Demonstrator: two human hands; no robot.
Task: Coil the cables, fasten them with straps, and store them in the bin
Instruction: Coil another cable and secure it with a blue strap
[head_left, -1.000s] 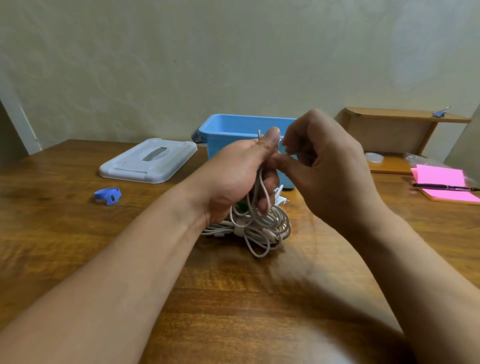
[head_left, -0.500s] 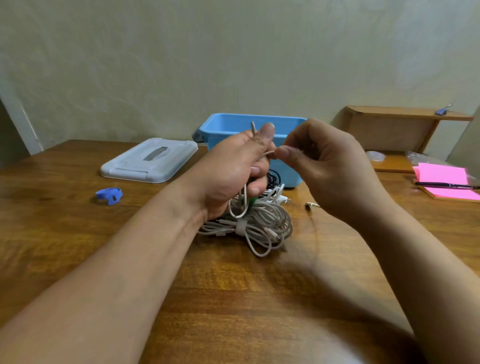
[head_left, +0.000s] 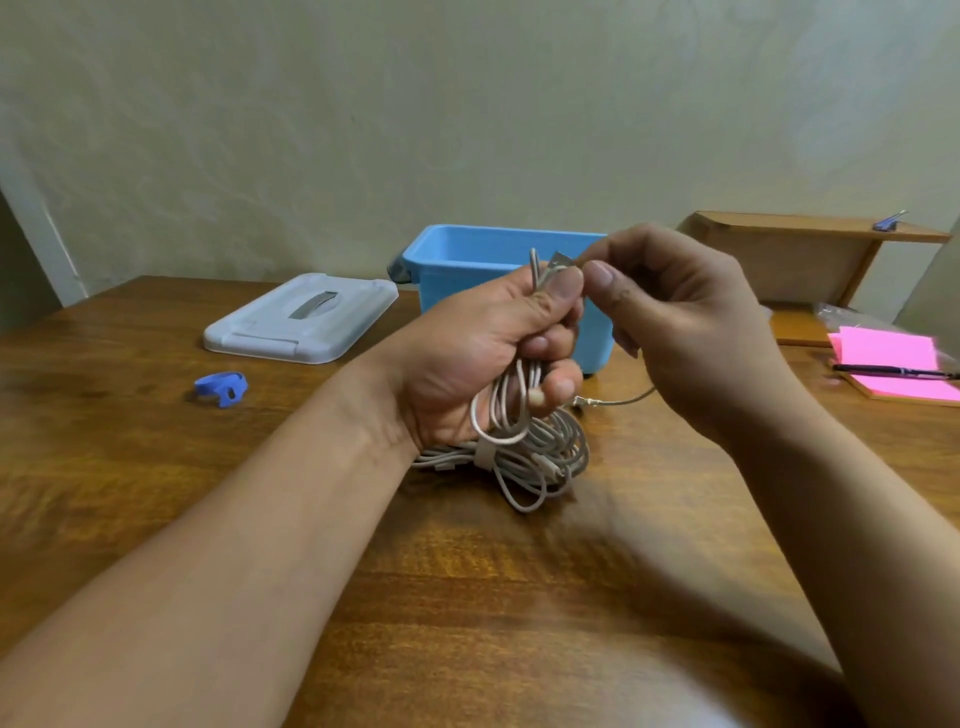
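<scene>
Wooden table (head_left: 156, 493), cable (head_left: 522, 387) partly hidden in left hand (head_left: 467, 353)

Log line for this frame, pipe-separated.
left hand grips cable | right hand pinches cable | blue strap lying on table | bin open, lid beside it

No readable text or numbers anywhere, blue bin (head_left: 457, 247) without a visible label, grey lid (head_left: 301, 317) unmarked, pink paper pad (head_left: 883, 353) showing no writing (too small to be sure)
</scene>
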